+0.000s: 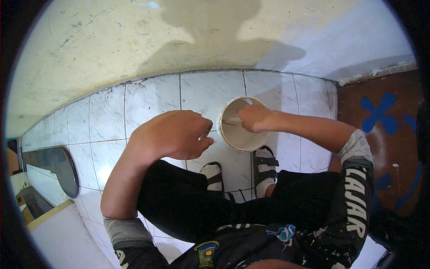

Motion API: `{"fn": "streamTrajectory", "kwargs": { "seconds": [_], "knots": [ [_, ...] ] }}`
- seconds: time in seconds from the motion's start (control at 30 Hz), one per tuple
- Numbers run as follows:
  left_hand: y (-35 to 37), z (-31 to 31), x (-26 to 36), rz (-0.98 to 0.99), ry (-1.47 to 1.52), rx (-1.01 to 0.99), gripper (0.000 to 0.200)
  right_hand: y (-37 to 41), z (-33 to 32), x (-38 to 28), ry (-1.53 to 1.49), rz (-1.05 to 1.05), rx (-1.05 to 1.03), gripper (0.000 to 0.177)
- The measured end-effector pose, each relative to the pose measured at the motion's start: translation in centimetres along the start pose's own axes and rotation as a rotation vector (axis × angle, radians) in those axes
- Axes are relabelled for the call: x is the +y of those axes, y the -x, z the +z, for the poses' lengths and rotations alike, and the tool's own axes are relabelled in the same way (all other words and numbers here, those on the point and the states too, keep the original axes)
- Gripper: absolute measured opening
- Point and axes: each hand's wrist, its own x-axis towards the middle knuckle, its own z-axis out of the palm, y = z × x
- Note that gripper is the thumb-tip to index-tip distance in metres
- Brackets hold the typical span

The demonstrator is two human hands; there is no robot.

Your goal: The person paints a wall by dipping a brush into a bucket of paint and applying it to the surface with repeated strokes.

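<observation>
A round white bucket (222,134) stands on the tiled floor in front of my feet, its open top facing up. My right hand (254,118) reaches over the rim into it, with the fingers closed round the end of a thin light stick (232,121) that lies inside the opening. The rest of the stick and the bottom of the bucket are hard to make out. To the left of the bucket, not touching it, my left hand (183,136) hangs in the air with its fingers curled; whether it holds anything is hidden.
Ahead is a scuffed wall (112,45), pale yellow with a whitish part at the right. A brown panel with blue shapes (358,148) is at the right. A dark rounded surface (65,170) is at the left. My sandalled feet (264,168) are just behind the bucket.
</observation>
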Motion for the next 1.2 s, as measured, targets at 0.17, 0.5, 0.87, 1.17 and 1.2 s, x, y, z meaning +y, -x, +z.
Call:
{"fn": "streamTrajectory", "kwargs": {
  "seconds": [0.17,0.5,0.87,1.17,1.2],
  "knots": [
    [0.0,-0.5,0.3,0.0,-0.008,-0.014,0.031,2.1,-2.6,4.1,-0.148,-0.045,0.066,0.03],
    [-1.4,-0.7,0.9,0.019,-0.031,-0.023,0.031,9.1,-2.1,9.9,-0.956,0.156,-0.237,0.026],
    [-3.3,-0.7,1.4,0.108,-0.021,0.018,0.036,16.4,-5.6,11.7,-1.654,-0.039,0.211,0.017],
    [-5.1,-1.9,3.5,0.093,-0.073,-0.12,0.041,29.2,-17.3,7.2,-1.242,-0.079,1.4,0.024],
    [-5.6,-1.4,3.2,0.118,-0.07,-0.125,0.042,30.0,-18.2,7.1,-1.035,0.036,1.534,0.024]
  ]
}}
